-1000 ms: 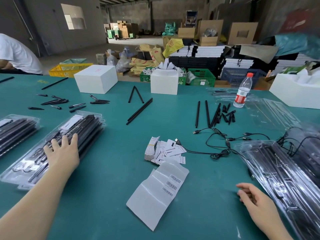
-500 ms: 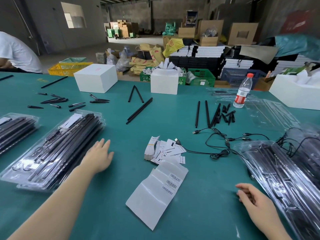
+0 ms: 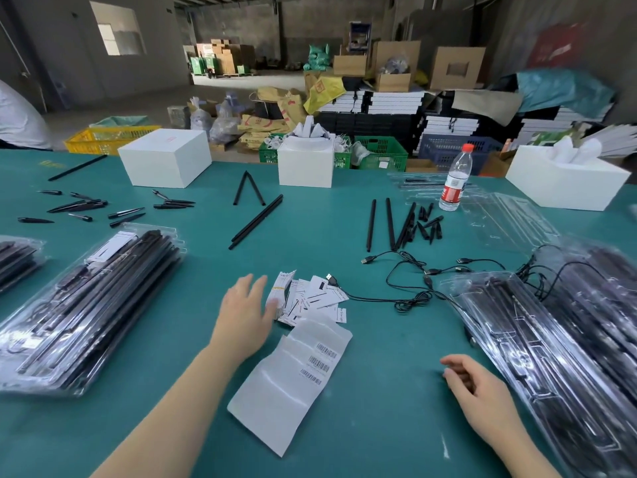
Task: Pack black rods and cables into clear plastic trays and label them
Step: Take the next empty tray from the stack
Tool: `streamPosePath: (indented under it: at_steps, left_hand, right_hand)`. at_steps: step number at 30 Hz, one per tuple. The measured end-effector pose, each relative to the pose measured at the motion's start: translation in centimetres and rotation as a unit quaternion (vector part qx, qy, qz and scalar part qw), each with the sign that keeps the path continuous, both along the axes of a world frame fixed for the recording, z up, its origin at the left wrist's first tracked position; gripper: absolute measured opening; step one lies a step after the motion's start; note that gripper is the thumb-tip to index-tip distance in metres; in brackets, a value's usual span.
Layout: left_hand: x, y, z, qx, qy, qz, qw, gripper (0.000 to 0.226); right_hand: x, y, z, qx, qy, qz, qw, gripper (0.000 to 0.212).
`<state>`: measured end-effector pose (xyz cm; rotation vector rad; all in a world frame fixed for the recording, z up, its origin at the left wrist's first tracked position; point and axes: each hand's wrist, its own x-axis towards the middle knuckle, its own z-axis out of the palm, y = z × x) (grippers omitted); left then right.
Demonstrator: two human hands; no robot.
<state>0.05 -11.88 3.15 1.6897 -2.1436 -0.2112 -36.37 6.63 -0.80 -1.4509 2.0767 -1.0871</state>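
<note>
Reaching rightward across the green table (image 3: 344, 236), the left hand (image 3: 246, 312) has left the stack of filled trays (image 3: 89, 305) it pressed 1 second ago and now lies with fingers straight and spread, its fingertips touching the loose pile of small labels (image 3: 306, 300); the shift suggests packing of that stack is finished and labelling is the step in hand. The right hand (image 3: 482, 384) has hardly moved: it rests on the table beside the right-hand stack of trays (image 3: 551, 357), fingers loosely curled and holding nothing. Both stacks hold black rods under clear plastic; cables also show in the right stack. A barcode sheet (image 3: 293, 377) lies between the 2 hands. Unpacked rods (image 3: 389, 222) and loose cables (image 3: 413, 274) lie farther back, beside empty clear trays (image 3: 510, 219).
</note>
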Motion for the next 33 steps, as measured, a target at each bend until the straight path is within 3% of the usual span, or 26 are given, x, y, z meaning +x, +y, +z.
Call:
streamPosePath:
  at_steps: [6,11,14,16,19,21,28,33]
  left_hand:
    - [-9.4,5.4,-2.5,0.011,-0.152,-0.201,0.968,0.061]
    - [-10.9,6.6,-4.0,0.091,-0.196,-0.205,0.955,0.059]
    - [-10.7,6.6,-4.0,0.098,-0.189,-0.202,0.956,0.058]
    - [-10.8,6.6,-3.8,0.102,-0.191,-0.200,0.955,0.058]
    - [-11.2,6.4,-3.3,0.113,-0.200,-0.201,0.952,0.058]
    - [-11.4,6.3,-2.9,0.120,-0.207,-0.201,0.950,0.058]
    - [-12.2,6.4,-2.8,0.140,-0.229,-0.190,0.944,0.057]
    - [-12.3,6.3,-2.5,0.154,-0.236,-0.190,0.940,0.057]
  right_hand:
    - [0.5,0.0,0.3,0.004,0.038,0.011,0.999,0.027]
    - [0.7,0.0,1.8,0.041,0.113,0.049,0.992,0.021]
    - [-1.3,0.1,3.7,-0.046,0.246,0.012,0.968,0.012]
    - [-3.4,-0.3,4.8,-0.064,0.335,-0.037,0.939,0.031]
    - [-6.4,-0.6,5.4,0.142,0.394,-0.077,0.905,0.084]
    - [-7.5,-0.7,4.4,0.241,0.400,-0.067,0.882,0.099]
    - [-5.8,-0.6,2.8,0.255,0.403,-0.051,0.877,0.080]
    - [-1.9,-1.0,2.9,0.232,0.388,-0.011,0.892,0.078]
